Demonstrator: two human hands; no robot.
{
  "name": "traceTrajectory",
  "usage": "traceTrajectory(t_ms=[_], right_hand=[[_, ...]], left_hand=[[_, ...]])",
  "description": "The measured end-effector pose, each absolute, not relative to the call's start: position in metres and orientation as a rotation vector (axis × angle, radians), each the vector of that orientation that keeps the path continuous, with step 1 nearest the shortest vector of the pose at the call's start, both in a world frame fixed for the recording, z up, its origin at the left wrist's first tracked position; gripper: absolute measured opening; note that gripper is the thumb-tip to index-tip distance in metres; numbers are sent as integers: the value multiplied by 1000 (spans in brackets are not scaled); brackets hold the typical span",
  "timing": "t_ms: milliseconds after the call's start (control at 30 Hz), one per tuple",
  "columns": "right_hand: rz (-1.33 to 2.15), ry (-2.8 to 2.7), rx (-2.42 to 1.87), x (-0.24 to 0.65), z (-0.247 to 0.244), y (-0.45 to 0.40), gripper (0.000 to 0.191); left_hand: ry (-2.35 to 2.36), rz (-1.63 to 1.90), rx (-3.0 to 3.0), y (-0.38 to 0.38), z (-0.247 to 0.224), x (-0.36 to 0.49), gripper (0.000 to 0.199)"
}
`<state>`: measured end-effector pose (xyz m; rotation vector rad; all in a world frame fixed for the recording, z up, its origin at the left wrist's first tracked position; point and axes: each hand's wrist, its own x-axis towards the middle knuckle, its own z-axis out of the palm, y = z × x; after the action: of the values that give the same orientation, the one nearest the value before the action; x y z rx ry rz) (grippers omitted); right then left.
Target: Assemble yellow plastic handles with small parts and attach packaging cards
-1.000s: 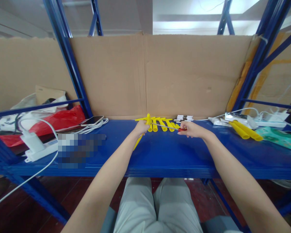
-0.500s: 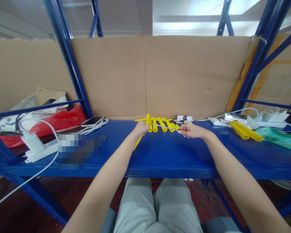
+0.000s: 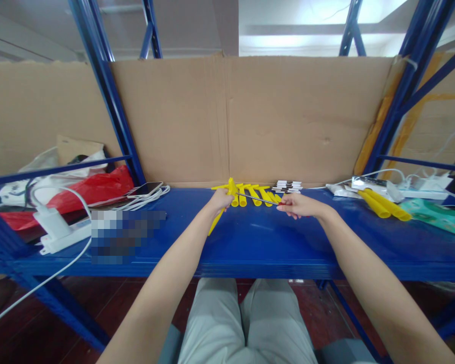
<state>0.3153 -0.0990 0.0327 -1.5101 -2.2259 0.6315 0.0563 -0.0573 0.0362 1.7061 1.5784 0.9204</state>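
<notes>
My left hand (image 3: pixel 221 200) is closed around a yellow plastic piece (image 3: pixel 232 186), whose long thin part slants down below the fingers. My right hand (image 3: pixel 294 206) grips a screwdriver (image 3: pixel 263 199) by its red handle, mostly hidden in the fingers. The metal shaft points left and its tip meets the yellow piece near my left fingers. Behind the shaft, several yellow tube-like pieces (image 3: pixel 255 196) lie in a row. Small white and black items (image 3: pixel 287 186) are stacked beside them, behind my right hand.
Two yellow tubes (image 3: pixel 387 205) lie at right by a green packet (image 3: pixel 436 215) and white cables. A phone (image 3: pixel 147 189), coiled cable, red bag (image 3: pixel 94 188) and white power strip (image 3: pixel 66 237) are on the left. Cardboard (image 3: pixel 288 121) stands behind the blue shelf (image 3: pixel 265 247).
My right hand has shifted very slightly, and a little more of the red handle shows. My left hand and the yellow piece have stayed in place.
</notes>
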Motion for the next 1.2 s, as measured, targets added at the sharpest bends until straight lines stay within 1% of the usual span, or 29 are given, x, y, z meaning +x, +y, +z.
traceTrajectory(t_ms=[200, 400, 533, 667, 900, 1033, 1200], right_hand=[[666, -2274, -1529, 315, 34, -101, 51], [628, -2206, -1495, 322, 37, -98, 46], [588, -2196, -1489, 333, 36, -93, 43], [485, -2244, -1544, 345, 34, -89, 41], [403, -2365, -1581, 341, 26, -81, 29], [393, -2393, -1581, 332, 19, -77, 19], [400, -2387, -1471, 327, 10, -70, 18]], left_hand=[[1584, 929, 1698, -58, 36, 57, 15], [1468, 934, 1671, -66, 41, 58, 27], [1444, 954, 1630, -68, 45, 57, 30], [1377, 1009, 1507, -64, 47, 53, 30], [1001, 965, 1376, -66, 49, 49, 24], [945, 890, 1367, -68, 47, 52, 20], [934, 834, 1407, -67, 42, 57, 15]])
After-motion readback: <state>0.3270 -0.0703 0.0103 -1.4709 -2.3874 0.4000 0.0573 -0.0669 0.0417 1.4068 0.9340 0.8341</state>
